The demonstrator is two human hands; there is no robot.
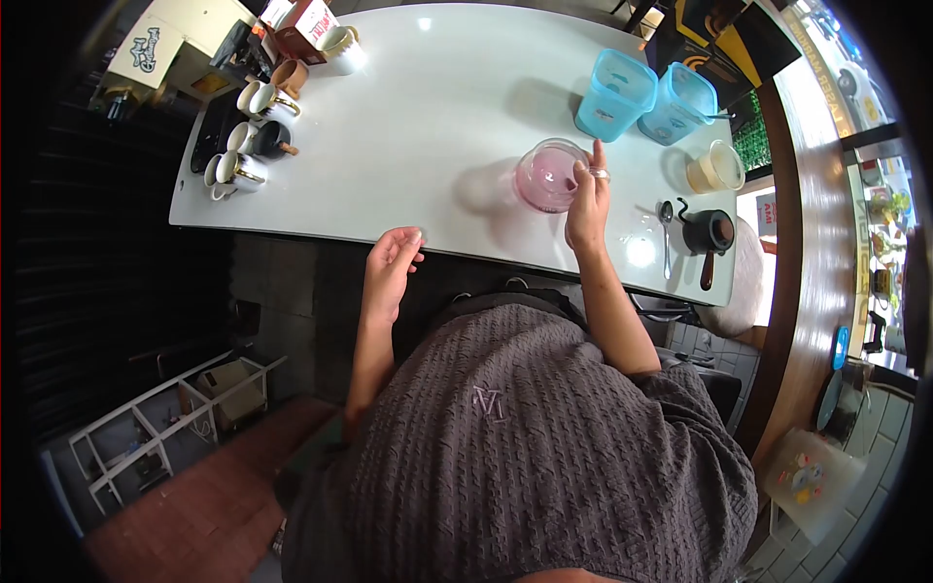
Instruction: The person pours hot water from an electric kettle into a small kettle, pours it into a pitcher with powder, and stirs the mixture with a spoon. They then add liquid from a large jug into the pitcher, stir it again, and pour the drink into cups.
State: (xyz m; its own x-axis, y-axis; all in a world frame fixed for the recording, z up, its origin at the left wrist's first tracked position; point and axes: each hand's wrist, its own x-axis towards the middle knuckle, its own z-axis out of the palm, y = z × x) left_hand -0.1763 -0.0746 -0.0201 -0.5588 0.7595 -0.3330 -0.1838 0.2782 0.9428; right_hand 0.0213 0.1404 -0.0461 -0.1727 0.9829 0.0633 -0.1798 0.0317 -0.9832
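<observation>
A see-through pink glass cup (546,177) is on or just above the white table; I cannot tell which. My right hand (587,199) is at its right side, thumb and fingers closed around what looks like its handle, the index finger pointing away from me. A ring shows on that hand. Near the table's front edge, my left hand (391,260) hangs with its fingers loosely curled and the thumb a little apart. Nothing shows in it. Just beyond the cup stands a blue translucent plastic container (614,97).
A second blue container (675,105), a cream tub (714,169), a spoon (667,238) and a small black pot (708,233) with a wooden handle stand at right. Several cups (241,170) and a red-and-white box (303,31) occupy the left end of the white table (437,107).
</observation>
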